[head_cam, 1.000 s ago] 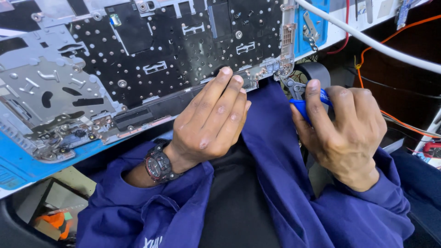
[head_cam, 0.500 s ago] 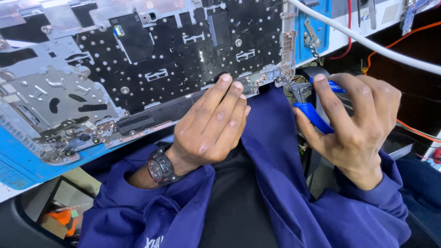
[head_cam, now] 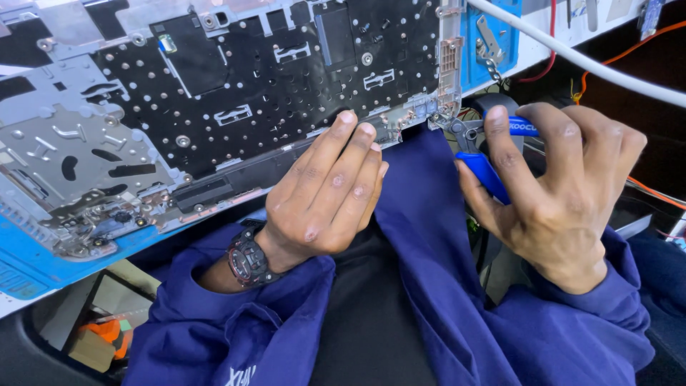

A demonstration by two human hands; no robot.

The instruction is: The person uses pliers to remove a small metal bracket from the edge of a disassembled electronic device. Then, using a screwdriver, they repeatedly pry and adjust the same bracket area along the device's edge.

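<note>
Laptop chassis [head_cam: 236,121], underside up, on blue mat [head_cam: 28,261]. Left hand [head_cam: 329,189] flat, fingers together, pressing its near edge. Right hand [head_cam: 564,186] clamped on blue-handled pliers [head_cam: 486,161], now shifted so the tips meet the chassis corner.

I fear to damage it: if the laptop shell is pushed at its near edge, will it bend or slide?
The shell looks thin, so it may flex. It overhangs the mat, so it could tip. The left hand steadies it.
</note>
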